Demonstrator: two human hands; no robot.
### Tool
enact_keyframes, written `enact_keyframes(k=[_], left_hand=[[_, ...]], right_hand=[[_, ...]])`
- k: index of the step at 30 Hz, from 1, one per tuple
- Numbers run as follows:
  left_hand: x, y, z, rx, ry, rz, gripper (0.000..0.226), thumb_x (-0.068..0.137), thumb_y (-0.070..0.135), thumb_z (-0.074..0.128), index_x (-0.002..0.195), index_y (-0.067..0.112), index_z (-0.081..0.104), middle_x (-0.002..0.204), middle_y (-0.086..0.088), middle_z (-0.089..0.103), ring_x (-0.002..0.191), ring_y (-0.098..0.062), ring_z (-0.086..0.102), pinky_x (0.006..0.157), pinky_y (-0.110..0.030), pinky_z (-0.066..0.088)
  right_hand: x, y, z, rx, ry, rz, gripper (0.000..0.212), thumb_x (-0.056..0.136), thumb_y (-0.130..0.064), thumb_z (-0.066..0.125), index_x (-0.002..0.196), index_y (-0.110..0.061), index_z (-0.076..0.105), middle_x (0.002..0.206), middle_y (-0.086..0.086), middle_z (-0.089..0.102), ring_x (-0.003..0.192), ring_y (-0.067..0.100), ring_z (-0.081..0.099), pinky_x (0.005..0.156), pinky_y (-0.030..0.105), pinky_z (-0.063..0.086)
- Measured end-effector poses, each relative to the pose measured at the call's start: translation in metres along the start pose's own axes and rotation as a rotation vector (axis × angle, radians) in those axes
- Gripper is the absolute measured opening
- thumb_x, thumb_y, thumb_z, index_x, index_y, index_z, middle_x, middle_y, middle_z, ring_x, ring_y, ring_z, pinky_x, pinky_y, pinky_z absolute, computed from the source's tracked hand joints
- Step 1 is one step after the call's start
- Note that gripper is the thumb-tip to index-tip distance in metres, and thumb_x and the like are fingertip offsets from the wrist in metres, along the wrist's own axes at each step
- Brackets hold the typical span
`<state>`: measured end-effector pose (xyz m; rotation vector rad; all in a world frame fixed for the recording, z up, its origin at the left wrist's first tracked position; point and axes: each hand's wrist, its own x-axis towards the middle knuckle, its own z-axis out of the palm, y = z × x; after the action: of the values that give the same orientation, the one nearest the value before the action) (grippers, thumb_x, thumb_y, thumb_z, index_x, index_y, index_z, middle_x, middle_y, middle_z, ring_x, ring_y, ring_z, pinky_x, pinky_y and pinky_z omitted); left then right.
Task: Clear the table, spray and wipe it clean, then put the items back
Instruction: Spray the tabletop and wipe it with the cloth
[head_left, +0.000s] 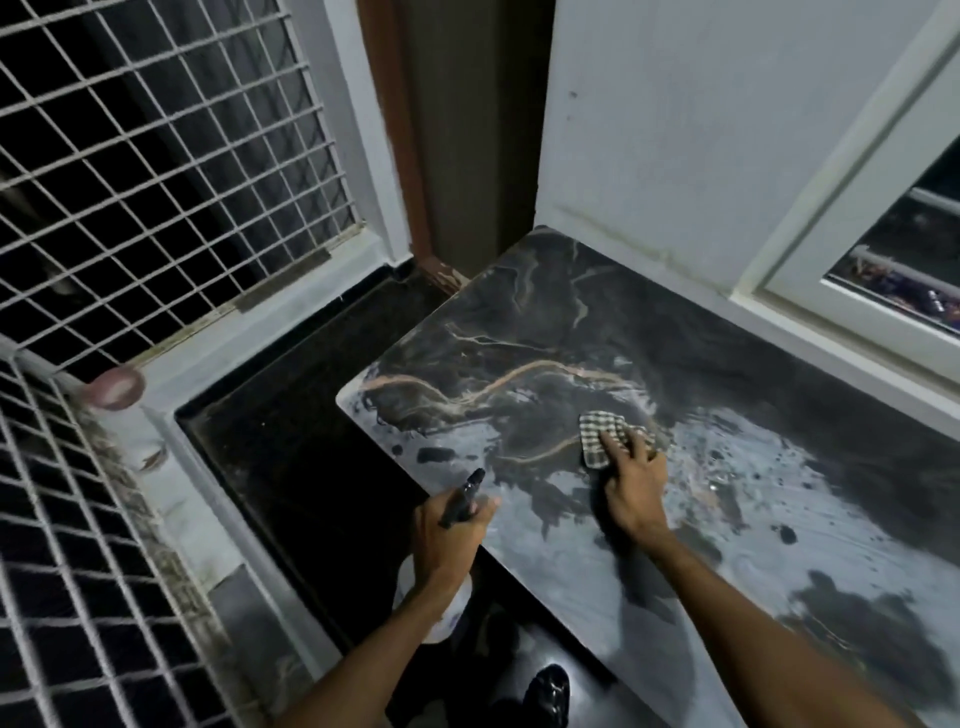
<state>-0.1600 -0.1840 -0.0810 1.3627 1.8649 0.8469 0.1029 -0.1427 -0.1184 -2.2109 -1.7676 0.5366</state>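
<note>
Desk (545, 332) of dark marble with tan veins fills the right half of the head view, set into a corner against a white wall (675, 130) and the white frame of a window (857, 218). Its near and right parts carry pale, smeared wet patches, while the far corner by the wall looks dark and dry.

A checked cloth (602, 434) lies flat on the desk near the middle, at the edge of the wet area. The right hand (636, 491) presses down on it with spread fingers; this grip is not clenched, and the palm and fingertips rest on the cloth and on the desk just behind it.

The left hand (449, 535) sits at the near left edge of the desk, its grip wrapped around the neck of a spray bottle (460, 501). The bottle's black nozzle points up and away toward the desk, and its pale body shows below the wrist, off the desk's edge and above the floor (291, 415).

The dark floor runs along the left of the desk to a white sill. A white metal grille (156, 156) covers the opening on the left, with darkness behind it. A dark shoe (548, 693) shows at the bottom, under the desk's near edge.
</note>
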Motion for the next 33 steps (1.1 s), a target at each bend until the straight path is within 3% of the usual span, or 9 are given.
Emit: enact_keyframes(k=[2, 6, 10, 16, 20, 24, 25, 28, 33], left_hand=[[-0.004, -0.004, 0.003, 0.023, 0.01, 0.015, 0.047, 0.084, 0.029, 0.076, 0.049, 0.019, 0.045, 0.043, 0.0, 0.044, 0.045, -0.021, 0.051, 0.05, -0.028, 0.038], [0.0, -0.013, -0.002, 0.022, -0.002, -0.027, 0.039, 0.086, 0.036, 0.071, 0.053, 0.017, 0.061, 0.048, 0.002, 0.058, 0.047, -0.015, 0.057, 0.051, -0.029, 0.047], [0.009, -0.028, -0.019, 0.038, 0.077, -0.029, 0.054, 0.085, 0.027, 0.078, 0.044, 0.024, 0.043, 0.04, 0.006, 0.044, 0.041, -0.012, 0.048, 0.048, -0.025, 0.037], [0.03, -0.059, -0.044, 0.042, 0.08, -0.146, 0.05, 0.082, 0.038, 0.081, 0.049, 0.024, 0.045, 0.045, 0.005, 0.048, 0.052, -0.018, 0.056, 0.053, -0.028, 0.038], [0.053, -0.076, -0.069, 0.009, 0.167, -0.095, 0.055, 0.086, 0.029, 0.076, 0.047, 0.023, 0.038, 0.042, 0.0, 0.038, 0.042, -0.014, 0.044, 0.051, -0.028, 0.033], [0.086, -0.085, -0.094, 0.0, 0.188, -0.132, 0.05, 0.082, 0.033, 0.082, 0.051, 0.017, 0.045, 0.046, -0.003, 0.048, 0.048, -0.022, 0.053, 0.052, -0.031, 0.037], [0.095, -0.087, -0.1, -0.018, 0.208, -0.141, 0.052, 0.082, 0.033, 0.082, 0.05, 0.017, 0.043, 0.045, -0.001, 0.045, 0.047, -0.021, 0.051, 0.052, -0.033, 0.038], [0.12, -0.098, -0.116, -0.018, 0.279, -0.147, 0.059, 0.084, 0.029, 0.077, 0.045, 0.022, 0.034, 0.043, -0.004, 0.041, 0.047, -0.029, 0.051, 0.053, -0.038, 0.043], [0.156, -0.103, -0.139, -0.05, 0.277, -0.13, 0.046, 0.079, 0.036, 0.084, 0.055, 0.017, 0.05, 0.052, -0.002, 0.057, 0.055, -0.025, 0.058, 0.056, -0.034, 0.045]], right_hand=[[-0.01, -0.025, 0.004, 0.022, -0.001, 0.006, 0.075, 0.069, -0.013, 0.046, 0.144, -0.02, 0.047, 0.155, 0.022, 0.028, 0.12, 0.046, 0.039, 0.105, 0.051, 0.033], [-0.033, -0.055, 0.032, -0.063, -0.153, -0.463, 0.07, 0.081, -0.008, 0.043, 0.147, -0.031, 0.043, 0.159, 0.012, 0.027, 0.107, 0.037, 0.04, 0.089, 0.045, 0.034], [0.024, -0.062, 0.023, 0.019, -0.008, -0.02, 0.072, 0.075, -0.009, 0.044, 0.144, -0.026, 0.048, 0.158, 0.017, 0.028, 0.118, 0.046, 0.04, 0.1, 0.049, 0.034], [0.016, -0.115, 0.054, -0.091, -0.132, -0.444, 0.074, 0.077, -0.009, 0.044, 0.149, -0.029, 0.038, 0.159, 0.011, 0.024, 0.11, 0.035, 0.034, 0.092, 0.046, 0.036], [0.05, -0.16, 0.07, -0.006, -0.048, -0.124, 0.08, 0.073, -0.003, 0.05, 0.148, -0.026, 0.04, 0.158, 0.014, 0.023, 0.113, 0.041, 0.033, 0.098, 0.055, 0.038], [0.029, -0.202, 0.103, -0.051, -0.189, -0.6, 0.077, 0.075, -0.005, 0.045, 0.149, -0.027, 0.04, 0.159, 0.012, 0.025, 0.118, 0.039, 0.035, 0.097, 0.05, 0.037], [0.044, -0.211, 0.105, -0.036, -0.182, -0.587, 0.076, 0.075, -0.005, 0.043, 0.147, -0.028, 0.042, 0.159, 0.012, 0.027, 0.119, 0.039, 0.035, 0.098, 0.049, 0.036], [0.09, -0.252, 0.111, 0.056, -0.056, -0.183, 0.079, 0.071, -0.002, 0.044, 0.146, -0.027, 0.043, 0.158, 0.013, 0.025, 0.12, 0.044, 0.036, 0.105, 0.051, 0.033], [0.093, -0.293, 0.133, -0.103, -0.246, -0.707, 0.077, 0.075, -0.01, 0.041, 0.149, -0.031, 0.039, 0.157, 0.009, 0.031, 0.112, 0.035, 0.038, 0.094, 0.048, 0.039]])
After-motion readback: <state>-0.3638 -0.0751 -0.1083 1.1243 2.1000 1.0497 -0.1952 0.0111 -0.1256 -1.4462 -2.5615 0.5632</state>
